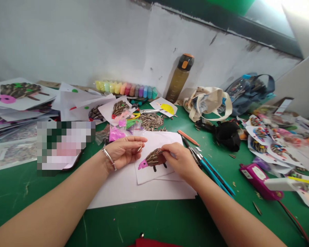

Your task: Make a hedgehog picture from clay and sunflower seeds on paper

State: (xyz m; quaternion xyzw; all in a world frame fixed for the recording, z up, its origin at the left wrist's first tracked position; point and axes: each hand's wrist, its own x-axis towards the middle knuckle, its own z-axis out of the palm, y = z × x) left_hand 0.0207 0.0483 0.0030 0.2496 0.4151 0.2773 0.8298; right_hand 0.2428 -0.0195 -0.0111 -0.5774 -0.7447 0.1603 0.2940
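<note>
sunflower seed (pixel 140 148) sits pinched between the fingers (pixel 136 139) of my left hand (pixel 122 152), held just off the card's edge, within easy reach of the seed-covered hedgehog picture (pixel 153 158). my right hand (pixel 176 161) has its fingers (pixel 163 146) pressed together at the hedgehog's back, pinching something too small to make out. the picture lies on white paper on the green tabletop (pixel 41 195), near a seed pile (pixel 150 121). a purple glue gun (pixel 257 180) waits at my right, its label unreadable.

Striped sunflower seeds (pixel 153 157) on pink-headed hedgehog (pixel 143 164).
</note>
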